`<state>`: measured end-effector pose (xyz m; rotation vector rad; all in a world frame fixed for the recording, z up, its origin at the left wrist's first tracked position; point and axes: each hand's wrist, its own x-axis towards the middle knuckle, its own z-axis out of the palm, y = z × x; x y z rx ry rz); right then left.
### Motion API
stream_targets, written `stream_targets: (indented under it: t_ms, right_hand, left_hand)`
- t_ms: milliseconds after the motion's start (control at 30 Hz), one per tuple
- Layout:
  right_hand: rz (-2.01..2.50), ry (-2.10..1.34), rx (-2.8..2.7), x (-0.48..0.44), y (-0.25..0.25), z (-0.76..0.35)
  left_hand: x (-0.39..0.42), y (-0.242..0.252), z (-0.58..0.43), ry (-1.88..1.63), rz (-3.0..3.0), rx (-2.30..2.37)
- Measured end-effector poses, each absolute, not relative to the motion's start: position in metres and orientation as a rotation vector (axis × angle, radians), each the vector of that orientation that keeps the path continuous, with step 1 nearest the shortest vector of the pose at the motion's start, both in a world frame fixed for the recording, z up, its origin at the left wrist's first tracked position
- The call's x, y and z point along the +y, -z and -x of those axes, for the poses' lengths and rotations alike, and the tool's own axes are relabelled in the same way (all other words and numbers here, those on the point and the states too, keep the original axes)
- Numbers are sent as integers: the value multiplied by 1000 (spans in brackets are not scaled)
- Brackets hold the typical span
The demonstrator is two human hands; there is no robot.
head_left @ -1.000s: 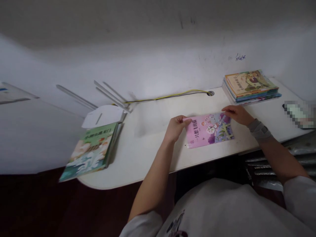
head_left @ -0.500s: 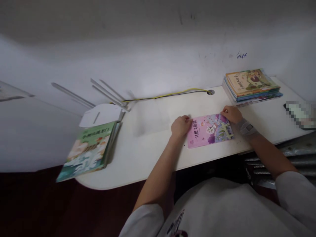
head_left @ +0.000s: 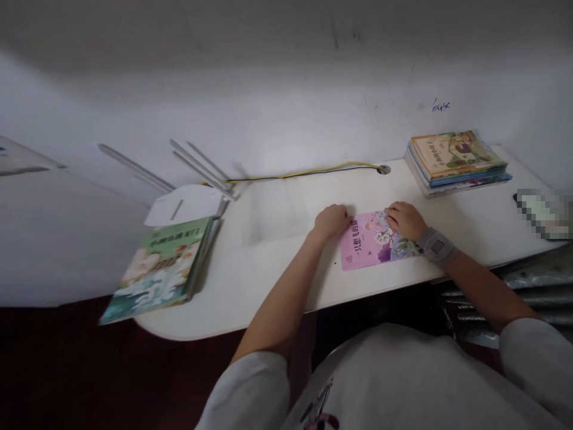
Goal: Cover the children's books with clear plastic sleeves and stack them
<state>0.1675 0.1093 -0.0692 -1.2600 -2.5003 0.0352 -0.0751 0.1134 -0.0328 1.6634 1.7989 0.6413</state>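
Observation:
A pink picture book lies flat on the white table, close to the front edge. My left hand sits at the book's far left corner with its fingers curled in on that corner. My right hand rests on the far part of the cover, about the middle, its fingers bent over the far edge. A grey band is on my right wrist.
A stack of picture books lies at the back right by the wall. A green book pile overhangs the table's left end, with a white sheet and white rods behind it. A yellow cable runs to a hole.
My right hand has slid left from the book's far right corner to the middle of its cover. My left hand has shifted slightly up to the far left corner. The book stays flat.

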Motion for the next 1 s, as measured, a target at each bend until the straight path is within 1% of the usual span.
stream_targets:
  t_ms: [133,267,400,467,533,600,700,767,867,1000]
  right_hand:
    - [1265,-40,-2489,110,72,-168]
    - [1274,-38,-2498,110,71,-167]
    - [1268,-49,-2484,110,72,-168]
    - [1266,-70,-2463,109,73,-168]
    - [1271,-84,-2442,109,73,-167]
    - [1279,-92,-2419,109,74,-166]
    - [1303,-116,-2367,110,76,-167]
    - [1333,-125,-2314,111,76,-173]
    - [1378,-183,-2107,109,73,-196]
    - [1335,-395,-1795,100,57,-249]
  left_hand:
    - [111,29,74,-816,-1513,1683]
    - [103,20,77,-856,-1400,1591]
    - [81,18,90,-784,-1322,1488]
    - [63,23,98,-688,-1248,1411]
    - [43,31,102,-577,-1048,1272]
    - [24,37,101,-635,-967,1225]
    - [5,39,90,-872,-921,1166]
    - [0,37,81,-967,-900,1128]
    - [3,29,68,-992,-891,1107]
    - [23,17,41,-1000,-938,1051]
